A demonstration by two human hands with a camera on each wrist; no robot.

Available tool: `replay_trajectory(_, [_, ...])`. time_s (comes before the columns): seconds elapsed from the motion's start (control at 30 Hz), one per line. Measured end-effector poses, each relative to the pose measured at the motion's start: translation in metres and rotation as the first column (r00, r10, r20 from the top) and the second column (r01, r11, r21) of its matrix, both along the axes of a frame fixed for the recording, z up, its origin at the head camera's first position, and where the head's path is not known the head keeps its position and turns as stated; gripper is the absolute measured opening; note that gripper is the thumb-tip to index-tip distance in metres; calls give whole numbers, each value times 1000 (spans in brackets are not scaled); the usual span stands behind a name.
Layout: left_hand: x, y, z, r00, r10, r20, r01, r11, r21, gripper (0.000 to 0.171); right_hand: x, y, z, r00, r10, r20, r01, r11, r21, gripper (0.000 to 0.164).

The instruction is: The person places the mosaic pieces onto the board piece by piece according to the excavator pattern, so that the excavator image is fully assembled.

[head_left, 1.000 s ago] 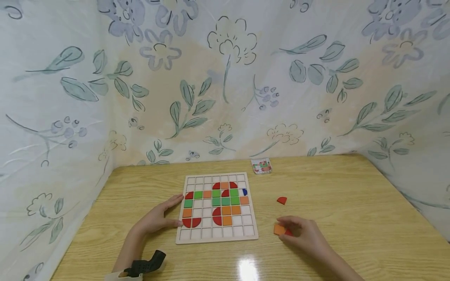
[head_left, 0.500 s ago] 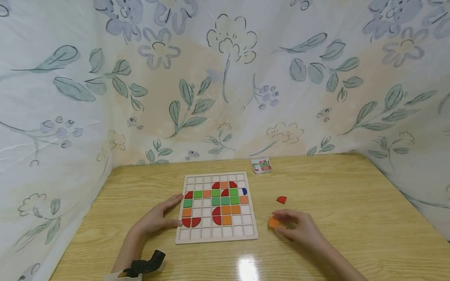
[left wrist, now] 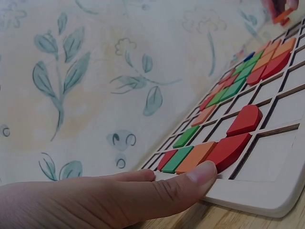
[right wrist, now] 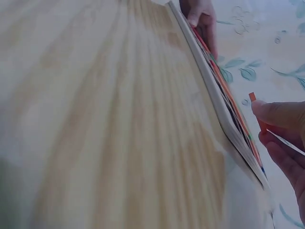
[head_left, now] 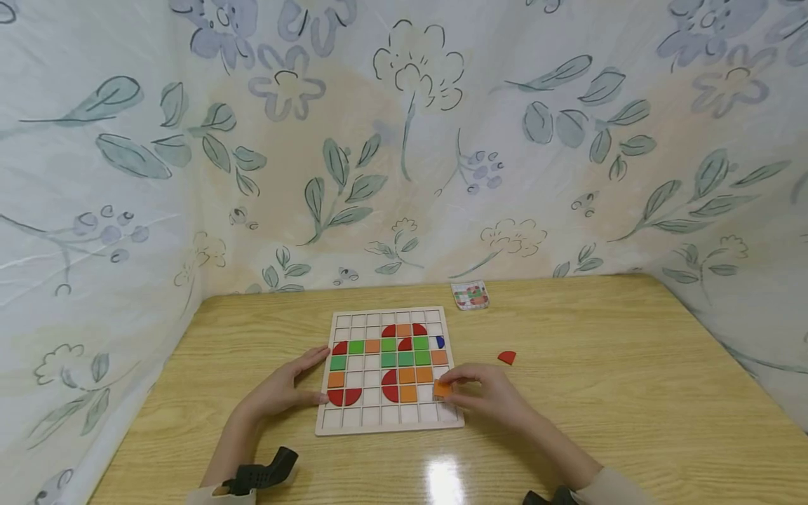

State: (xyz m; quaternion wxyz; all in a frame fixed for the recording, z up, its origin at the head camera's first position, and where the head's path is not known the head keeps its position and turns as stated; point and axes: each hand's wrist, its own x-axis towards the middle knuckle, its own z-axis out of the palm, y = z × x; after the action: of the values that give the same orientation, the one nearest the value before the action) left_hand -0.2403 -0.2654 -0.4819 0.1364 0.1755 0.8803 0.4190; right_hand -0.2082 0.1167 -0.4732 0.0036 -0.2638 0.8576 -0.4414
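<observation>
A pale wooden grid board (head_left: 388, 430) lies on the table, with red, green and orange tiles in several of its cells. My left hand (head_left: 285, 391) rests at its left edge, fingers and thumb extended; in the left wrist view the thumb (left wrist: 190, 179) lies on the rim beside a red tile (left wrist: 233, 148). Over the board's right side, my right hand (head_left: 492, 400) pinches an orange square tile (head_left: 442, 389) between thumb and fingers. The right wrist view shows that tile (right wrist: 263, 125) edge-on, raised above the board.
A red quarter-circle tile (head_left: 507, 357) lies on the table right of the board. Behind it, a small pattern card (head_left: 470, 295) lies near the flowered cloth (head_left: 416, 175). A blue piece (head_left: 440, 342) sits in a cell at the board's right edge.
My right hand has carried the orange tile left, from the table to over the board. A red piece seen by that hand earlier no longer shows. The left hand stays put.
</observation>
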Motion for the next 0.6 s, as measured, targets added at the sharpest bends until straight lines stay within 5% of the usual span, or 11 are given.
replay_trajectory(0.23, [1,1,1,1000,2,6,-2,1000,3,87,-10,-16,-7,990,111,-92,-104,992,75,18])
replay_trajectory(0.6, [2,1,2,1000,-2,0,2,1000,1,84,-13,-22,-8,955,186,-230,-151,975,162,18])
